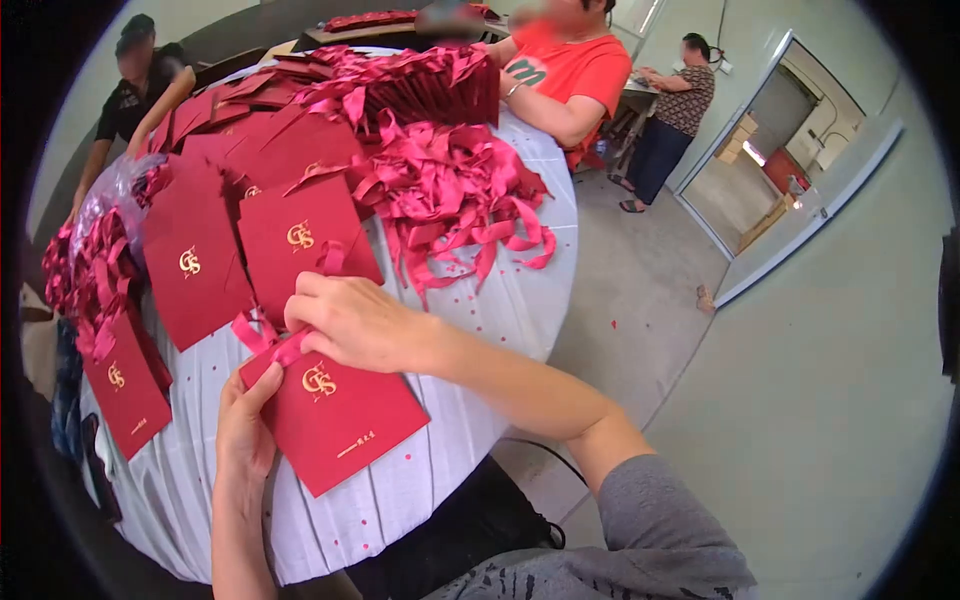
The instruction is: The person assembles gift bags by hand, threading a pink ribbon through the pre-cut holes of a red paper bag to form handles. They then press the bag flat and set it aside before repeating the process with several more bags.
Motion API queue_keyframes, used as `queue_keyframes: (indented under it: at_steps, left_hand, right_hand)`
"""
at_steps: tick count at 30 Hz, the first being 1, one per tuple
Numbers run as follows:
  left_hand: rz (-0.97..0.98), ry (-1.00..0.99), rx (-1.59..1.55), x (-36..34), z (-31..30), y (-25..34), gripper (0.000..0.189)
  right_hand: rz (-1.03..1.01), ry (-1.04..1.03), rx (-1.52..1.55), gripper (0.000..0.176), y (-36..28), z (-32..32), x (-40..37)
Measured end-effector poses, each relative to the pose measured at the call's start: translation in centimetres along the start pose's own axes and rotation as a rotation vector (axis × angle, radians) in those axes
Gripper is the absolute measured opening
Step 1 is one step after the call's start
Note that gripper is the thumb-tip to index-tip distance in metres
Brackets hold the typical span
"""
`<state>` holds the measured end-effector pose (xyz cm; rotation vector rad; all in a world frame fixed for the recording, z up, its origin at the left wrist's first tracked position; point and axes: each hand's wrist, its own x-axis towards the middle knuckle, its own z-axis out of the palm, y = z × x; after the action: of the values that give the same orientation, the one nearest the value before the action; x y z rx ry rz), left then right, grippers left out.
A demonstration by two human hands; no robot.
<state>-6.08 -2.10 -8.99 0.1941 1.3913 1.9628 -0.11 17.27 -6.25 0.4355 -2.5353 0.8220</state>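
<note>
Left fingers and right fingers closed, pinching ribbon | red card below

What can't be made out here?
All head view:
Right hand's fingertip grip: partly hidden by its own fingers.
Small pale print on the held dark red paper piece: too small.
Strand count in the glossy pink ribbon heap: overlapping strands.
Black object, far right: edge-cropped.

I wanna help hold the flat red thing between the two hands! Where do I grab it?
Probably pinch the right-hand corner of the flat red thing, coming from the right. That corner is thin and sticks out free, while the left hand and right hand work at the top with the pink ribbon.
</note>
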Motion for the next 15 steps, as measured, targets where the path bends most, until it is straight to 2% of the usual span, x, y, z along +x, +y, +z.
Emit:
queue_keyframes:
  at_steps: [8, 15]
  left_hand:
    - [0.002, -0.007, -0.002, 0.03, -0.04, -0.11, 0.027]
    - [-0.007, 0.011, 0.015, -0.01, -0.07, -0.28, 0.029]
  right_hand:
    - [0.07, -0.064, -0.005, 0.016, 0.19, 0.4, -0.42]
    - [0.041, -0.069, 0.01, 0.014, 0.23, 0.59, -0.24]
